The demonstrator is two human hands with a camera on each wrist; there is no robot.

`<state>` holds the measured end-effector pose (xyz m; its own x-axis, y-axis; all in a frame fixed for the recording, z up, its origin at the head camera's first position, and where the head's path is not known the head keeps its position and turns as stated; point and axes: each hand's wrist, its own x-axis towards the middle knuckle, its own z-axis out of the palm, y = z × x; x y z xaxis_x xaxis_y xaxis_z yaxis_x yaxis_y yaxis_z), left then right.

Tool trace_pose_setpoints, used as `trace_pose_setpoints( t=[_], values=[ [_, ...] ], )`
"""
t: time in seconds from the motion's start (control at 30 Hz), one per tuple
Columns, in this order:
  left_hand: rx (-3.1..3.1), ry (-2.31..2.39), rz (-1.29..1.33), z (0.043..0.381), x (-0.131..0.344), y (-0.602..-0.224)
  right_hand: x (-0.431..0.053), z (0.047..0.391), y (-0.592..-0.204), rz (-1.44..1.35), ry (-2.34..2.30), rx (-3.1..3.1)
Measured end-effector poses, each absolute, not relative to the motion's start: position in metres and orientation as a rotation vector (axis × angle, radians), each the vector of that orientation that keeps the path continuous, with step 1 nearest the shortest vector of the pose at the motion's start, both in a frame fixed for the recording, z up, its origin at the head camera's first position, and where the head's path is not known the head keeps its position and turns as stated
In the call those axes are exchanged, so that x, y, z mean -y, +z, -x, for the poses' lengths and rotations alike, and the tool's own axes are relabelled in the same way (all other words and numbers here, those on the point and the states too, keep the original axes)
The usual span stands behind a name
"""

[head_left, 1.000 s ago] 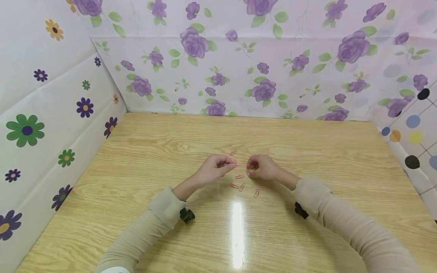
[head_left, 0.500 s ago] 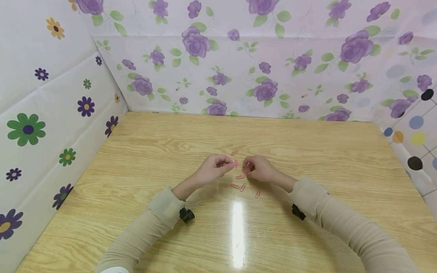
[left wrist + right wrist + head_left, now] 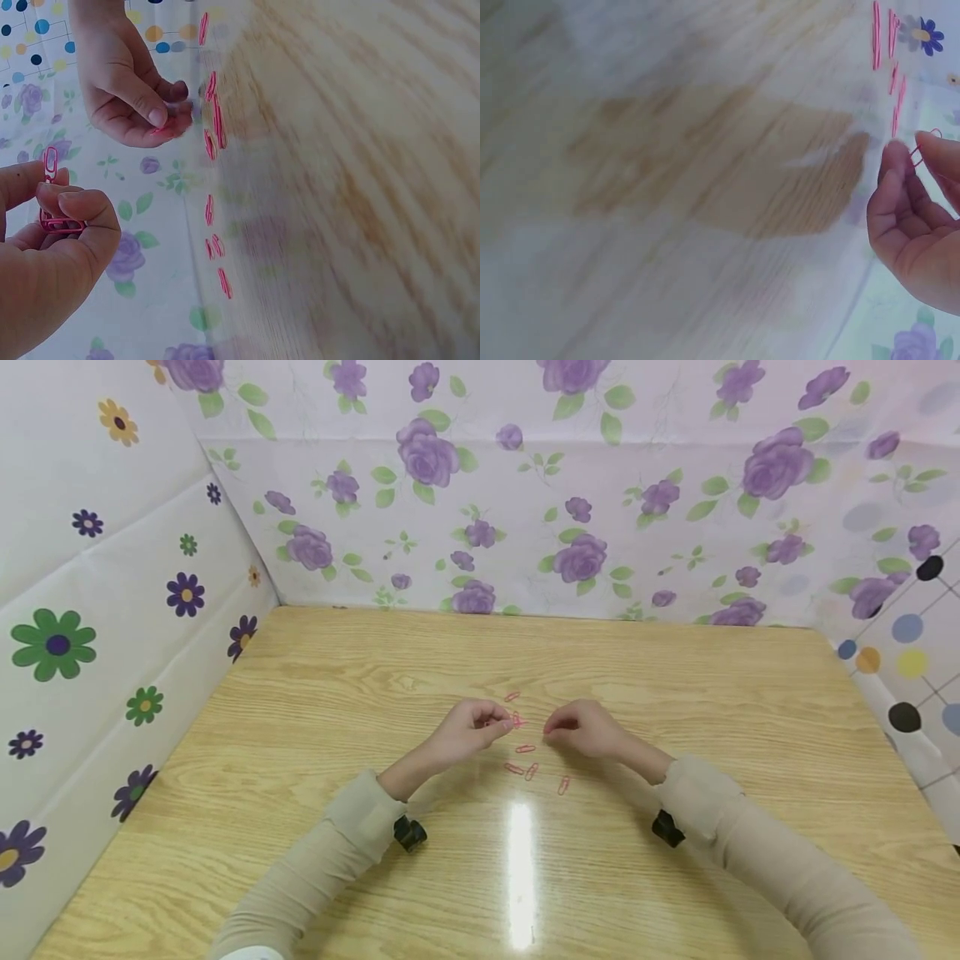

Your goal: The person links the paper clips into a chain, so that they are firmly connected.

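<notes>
In the head view my left hand (image 3: 467,729) is above the middle of the table and pinches pink paper clips. The left wrist view shows one paper clip (image 3: 50,162) standing up from its fingertips and another paper clip (image 3: 64,224) crosswise below; they look linked. Just to the right, apart from it, is my right hand (image 3: 588,729). Its thumb and forefinger pinch a paper clip (image 3: 916,156), mostly covered by the fingers. Loose pink paper clips lie around the hands, among them a far clip (image 3: 512,697) and a near right clip (image 3: 563,785).
The wood-grain table (image 3: 360,677) spreads out on all sides of the hands. A purple-flowered cloth (image 3: 480,485) hangs behind it, with patterned cloths at both sides. Several loose clips, such as a middle clip (image 3: 526,748), lie between and in front of the hands.
My right hand first came left, close to the left hand, then drew back to the right with its fingertips closer together. The left hand has stayed nearly still, holding its paper clips.
</notes>
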<state>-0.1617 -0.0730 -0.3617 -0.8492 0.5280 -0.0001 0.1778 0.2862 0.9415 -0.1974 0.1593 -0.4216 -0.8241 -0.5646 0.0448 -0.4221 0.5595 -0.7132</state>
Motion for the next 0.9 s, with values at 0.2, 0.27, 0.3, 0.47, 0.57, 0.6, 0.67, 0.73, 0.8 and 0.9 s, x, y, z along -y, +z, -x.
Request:
trace_pose_setpoints(
  t=[0.2,0.27,0.3,0.47,0.57,0.6,0.67,0.73,0.8,0.9],
  values=[
    [-2.240,1.579,-0.651,0.162,0.073,-0.362,-0.166,0.196,-0.420,0.831,-1.130,-2.634],
    [-2.238,1.585,-0.651,0.161,0.072,-0.362,-0.167,0.195,-0.420,0.814,-1.132,-2.641],
    [-2.239,1.585,-0.649,0.161,0.072,-0.361,-0.167,0.194,-0.419,0.802,-1.130,-2.644],
    [-2.249,1.578,-0.656,0.161,0.071,-0.361,-0.169,0.191,-0.417,0.803,-1.105,-2.672],
    [-2.252,1.572,-0.666,0.165,0.071,-0.369,-0.171,0.189,-0.416,0.826,-1.087,-2.694],
    [-2.254,1.572,-0.671,0.167,0.071,-0.373,-0.171,0.188,-0.415,0.832,-1.081,-2.702],
    [-2.254,1.572,-0.681,0.171,0.071,-0.381,-0.172,0.187,-0.413,0.827,-1.077,-2.720],
    [-2.264,1.569,-0.688,0.175,0.071,-0.389,-0.173,0.185,-0.411,0.811,-1.084,-2.734],
    [-2.276,1.568,-0.698,0.177,0.071,-0.392,-0.174,0.183,-0.408,0.794,-1.093,-2.750],
    [-2.284,1.573,-0.712,0.178,0.071,-0.395,-0.174,0.181,-0.405,0.779,-1.114,-2.764]
  ],
)
